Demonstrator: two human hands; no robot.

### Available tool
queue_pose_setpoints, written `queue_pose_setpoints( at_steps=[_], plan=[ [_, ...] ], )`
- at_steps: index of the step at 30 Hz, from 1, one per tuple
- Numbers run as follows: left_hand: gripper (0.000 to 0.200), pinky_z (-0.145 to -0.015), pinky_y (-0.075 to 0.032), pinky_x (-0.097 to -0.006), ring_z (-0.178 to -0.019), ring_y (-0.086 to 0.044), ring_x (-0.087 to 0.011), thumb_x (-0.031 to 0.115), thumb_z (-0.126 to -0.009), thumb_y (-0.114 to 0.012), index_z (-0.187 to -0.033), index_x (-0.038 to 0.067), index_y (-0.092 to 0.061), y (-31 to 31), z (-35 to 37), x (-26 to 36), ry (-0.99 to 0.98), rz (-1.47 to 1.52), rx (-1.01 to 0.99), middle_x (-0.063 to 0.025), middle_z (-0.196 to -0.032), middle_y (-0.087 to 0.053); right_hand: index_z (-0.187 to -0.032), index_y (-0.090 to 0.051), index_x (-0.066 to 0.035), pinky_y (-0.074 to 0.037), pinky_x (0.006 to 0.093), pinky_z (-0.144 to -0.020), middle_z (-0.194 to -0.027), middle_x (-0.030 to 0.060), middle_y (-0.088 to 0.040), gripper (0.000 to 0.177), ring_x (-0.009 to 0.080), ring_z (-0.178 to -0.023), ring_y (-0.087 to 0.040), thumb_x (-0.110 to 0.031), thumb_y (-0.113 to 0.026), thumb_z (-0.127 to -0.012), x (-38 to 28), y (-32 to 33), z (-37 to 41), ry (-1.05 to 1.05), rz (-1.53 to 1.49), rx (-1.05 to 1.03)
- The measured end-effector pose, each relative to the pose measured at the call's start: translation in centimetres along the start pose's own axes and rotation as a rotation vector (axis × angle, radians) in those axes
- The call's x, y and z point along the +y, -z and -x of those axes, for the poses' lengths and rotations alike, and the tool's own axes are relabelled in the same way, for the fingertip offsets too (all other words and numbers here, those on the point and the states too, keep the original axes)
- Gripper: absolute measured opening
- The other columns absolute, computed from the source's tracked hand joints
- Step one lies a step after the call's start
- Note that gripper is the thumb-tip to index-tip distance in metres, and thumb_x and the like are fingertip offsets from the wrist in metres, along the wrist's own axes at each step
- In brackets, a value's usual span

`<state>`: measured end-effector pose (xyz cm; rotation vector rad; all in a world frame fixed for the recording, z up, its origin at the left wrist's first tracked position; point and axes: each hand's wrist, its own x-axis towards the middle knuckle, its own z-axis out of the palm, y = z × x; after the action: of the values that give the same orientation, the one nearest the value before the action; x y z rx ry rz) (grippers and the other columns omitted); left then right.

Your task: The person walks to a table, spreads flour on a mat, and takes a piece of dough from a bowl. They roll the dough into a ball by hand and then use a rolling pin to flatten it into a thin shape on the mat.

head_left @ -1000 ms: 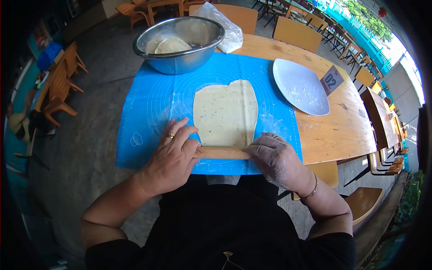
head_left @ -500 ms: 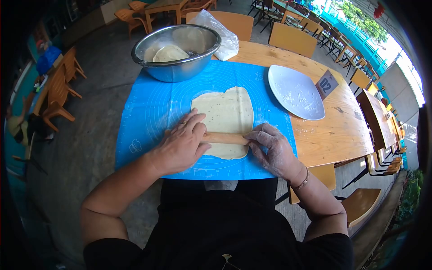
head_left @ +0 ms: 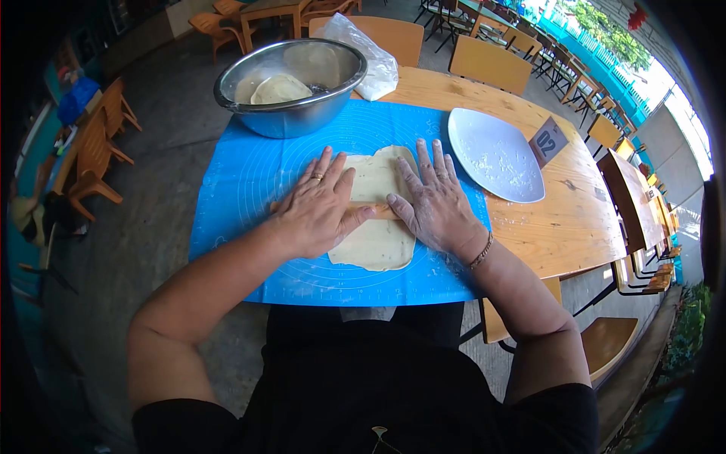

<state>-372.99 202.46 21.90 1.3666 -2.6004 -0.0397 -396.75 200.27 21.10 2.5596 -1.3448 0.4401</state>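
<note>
Blue mat [head_left: 249, 181] on wood table [head_left: 575, 219]; chairs [head_left: 491, 64] around. Pin [head_left: 380, 211] lies crosswise, left to right, over dough [head_left: 378, 246]. Left hand [head_left: 318, 208] and right hand [head_left: 431, 203] flat, fingers spread, pressing it.

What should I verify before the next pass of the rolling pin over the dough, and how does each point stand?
1. Both palms on the rolling pin: left hand and right hand lie flat on its ends, fingers spread. Ok.
2. Pin lies across the dough, near its middle. Ok.
3. Dough lies wholly on the blue mat. Ok.
4. Bowl stands at the mat's far edge, apart from the dough. Ok.
5. Plate lies clear of the right hand. Ok.
6. Dough free of the mat underneath: cannot tell.
</note>
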Motion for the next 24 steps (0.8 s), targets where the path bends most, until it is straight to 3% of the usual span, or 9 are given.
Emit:
queue_pose_setpoints(
  at_steps=[4,6,12,16,18,22,24],
  plan=[
    [0.080,-0.118,-0.014,-0.0479,-0.144,-0.014,-0.0458,0.057,-0.099,-0.031,-0.141,-0.012,-0.034,0.0,-2.0,-0.7,0.139,-0.004,-0.052,-0.0330,-0.149,-0.026,-0.143,-0.042,-0.003,-0.015,0.0544,-0.116,-0.153,0.0292,-0.023,0.067,0.0474,-0.143,-0.014,-0.052,-0.036,-0.097,0.7,-1.2,-2.5,-0.080,0.080,-0.061],
    [0.069,-0.117,-0.019,-0.0471,-0.143,-0.019,-0.0435,0.047,-0.101,-0.034,-0.139,-0.010,-0.037,-0.2,-2.8,-1.1,0.193,-0.062,-0.042,-0.0298,-0.148,-0.030,-0.146,-0.039,-0.005,-0.013,0.0543,-0.117,-0.154,0.0289,-0.021,0.067,0.0474,-0.144,-0.012,-0.051,-0.036,-0.097,1.3,-1.7,-3.7,-0.110,0.066,-0.090],
    [0.058,-0.115,-0.025,-0.0462,-0.137,-0.032,-0.0425,0.041,-0.101,-0.037,-0.136,-0.005,-0.043,0.9,-4.6,-2.4,0.173,0.091,-0.057,-0.0249,-0.144,-0.039,-0.150,-0.030,-0.007,-0.010,0.0522,-0.118,-0.156,0.0285,-0.014,0.074,0.0468,-0.145,-0.007,-0.056,-0.037,-0.095,2.5,-2.5,-6.9,-0.221,0.057,-0.191],
    [0.058,-0.115,-0.025,-0.0458,-0.137,-0.032,-0.0426,0.040,-0.101,-0.036,-0.137,-0.005,-0.042,1.0,-4.8,-2.4,0.179,0.074,-0.059,-0.0240,-0.145,-0.039,-0.152,-0.026,-0.011,-0.011,0.0511,-0.118,-0.157,0.0265,-0.009,0.078,0.0438,-0.146,-0.002,-0.063,-0.035,-0.094,2.3,-1.7,-8.0,-0.325,0.038,-0.331],
    [0.062,-0.114,-0.024,-0.0475,-0.134,-0.035,-0.0431,0.047,-0.101,-0.034,-0.136,-0.003,-0.044,0.3,-4.1,-1.9,0.180,-0.010,0.031,-0.0247,-0.142,-0.041,-0.152,-0.026,-0.010,-0.011,0.0513,-0.118,-0.157,0.0277,-0.011,0.080,0.0453,-0.146,-0.004,-0.064,-0.034,-0.093,2.1,-1.9,-7.2,-0.298,0.022,-0.285],
    [0.063,-0.116,-0.021,-0.0471,-0.140,-0.026,-0.0420,0.043,-0.102,-0.034,-0.140,-0.006,-0.039,-0.4,-1.3,0.0,0.146,-0.080,0.076,-0.0251,-0.150,-0.031,-0.151,-0.026,-0.007,-0.012,0.0523,-0.117,-0.155,0.0295,-0.014,0.085,0.0476,-0.145,-0.008,-0.068,-0.030,-0.092,0.4,-0.7,-3.3,-0.236,-0.024,-0.170],
    [0.073,-0.117,-0.015,-0.0479,-0.144,-0.017,-0.0424,0.049,-0.100,-0.032,-0.141,-0.011,-0.033,0.2,0.3,1.0,0.117,0.062,-0.045,-0.0302,-0.150,-0.026,-0.150,-0.027,-0.004,-0.013,0.0538,-0.117,-0.154,0.0309,-0.017,0.084,0.0494,-0.143,-0.010,-0.066,-0.031,-0.094,-0.5,0.0,-0.6,-0.192,-0.004,-0.127]
  ],
)
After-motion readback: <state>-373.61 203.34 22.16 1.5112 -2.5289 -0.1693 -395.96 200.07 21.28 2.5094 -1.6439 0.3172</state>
